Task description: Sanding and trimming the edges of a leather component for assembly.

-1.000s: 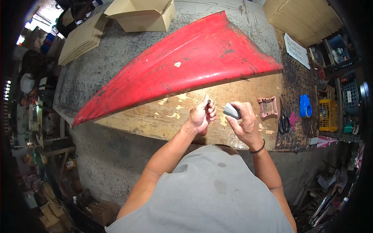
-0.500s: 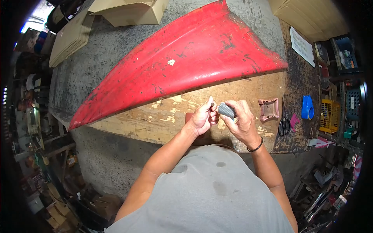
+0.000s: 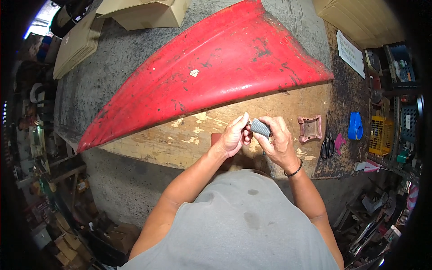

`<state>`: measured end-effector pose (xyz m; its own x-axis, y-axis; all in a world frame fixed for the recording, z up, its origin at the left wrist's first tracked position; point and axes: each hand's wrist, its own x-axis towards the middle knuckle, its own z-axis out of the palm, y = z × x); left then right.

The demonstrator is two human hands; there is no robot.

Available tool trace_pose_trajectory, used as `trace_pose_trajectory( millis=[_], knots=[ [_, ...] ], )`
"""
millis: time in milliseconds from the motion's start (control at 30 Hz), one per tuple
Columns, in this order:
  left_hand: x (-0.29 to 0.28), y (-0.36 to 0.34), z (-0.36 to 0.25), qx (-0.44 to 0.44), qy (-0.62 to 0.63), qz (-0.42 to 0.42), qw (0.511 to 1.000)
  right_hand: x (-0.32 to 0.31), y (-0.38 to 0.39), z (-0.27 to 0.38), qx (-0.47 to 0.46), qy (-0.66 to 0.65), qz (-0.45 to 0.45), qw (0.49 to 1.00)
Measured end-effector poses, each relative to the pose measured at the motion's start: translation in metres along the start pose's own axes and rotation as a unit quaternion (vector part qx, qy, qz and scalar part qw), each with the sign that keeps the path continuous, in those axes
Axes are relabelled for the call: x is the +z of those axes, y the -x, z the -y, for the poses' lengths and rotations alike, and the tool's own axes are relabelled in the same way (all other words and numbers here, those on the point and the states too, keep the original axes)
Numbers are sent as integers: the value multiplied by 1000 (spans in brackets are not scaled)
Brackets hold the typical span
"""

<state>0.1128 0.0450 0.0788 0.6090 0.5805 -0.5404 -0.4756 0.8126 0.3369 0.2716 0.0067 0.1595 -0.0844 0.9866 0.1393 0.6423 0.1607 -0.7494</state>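
Note:
My right hand [image 3: 280, 143] grips a grey ridged piece [image 3: 260, 128], roughly cylindrical, between thumb and fingers. Its left end faces my left hand [image 3: 233, 138], whose thumb and fingers are closed on a small dark rod-like part [image 3: 249, 123]. The thumb covers most of that part, and its exact kind cannot be made out. Both hands are held close together above the near edge of the wooden table [image 3: 166, 143]. Just beyond them lies a large red curved panel [image 3: 216, 67], scuffed with black marks.
Right of my hands lie a pinkish square frame-like piece [image 3: 310, 129], black scissors [image 3: 327, 147], a pink scrap [image 3: 340, 143] and a blue tape dispenser [image 3: 356, 126]. A reddish flat piece [image 3: 216, 138] sits beside my left wrist. Cardboard boxes [image 3: 148, 15] stand at the back.
My left thumb has shifted over the small dark part, whose round end showed before. The grey piece has moved slightly left, closer to my left fingertips. The view has shifted a little.

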Motion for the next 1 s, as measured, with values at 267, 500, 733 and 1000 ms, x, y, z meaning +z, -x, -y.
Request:
trace_pose_trajectory(
  millis=[267,500,733,1000],
  knots=[
    [4,3,-9,74,-142,21,987,3,14,-14,120,-172,33,977],
    [4,-8,1,65,-215,-26,974,21,35,-39,265,-295,47,917],
    [-15,-18,14,32,-234,-25,971,20,40,-44,202,-91,12,975],
    [-26,-24,24,21,-286,-31,958,24,40,-46,142,-15,-36,989]
  ],
)
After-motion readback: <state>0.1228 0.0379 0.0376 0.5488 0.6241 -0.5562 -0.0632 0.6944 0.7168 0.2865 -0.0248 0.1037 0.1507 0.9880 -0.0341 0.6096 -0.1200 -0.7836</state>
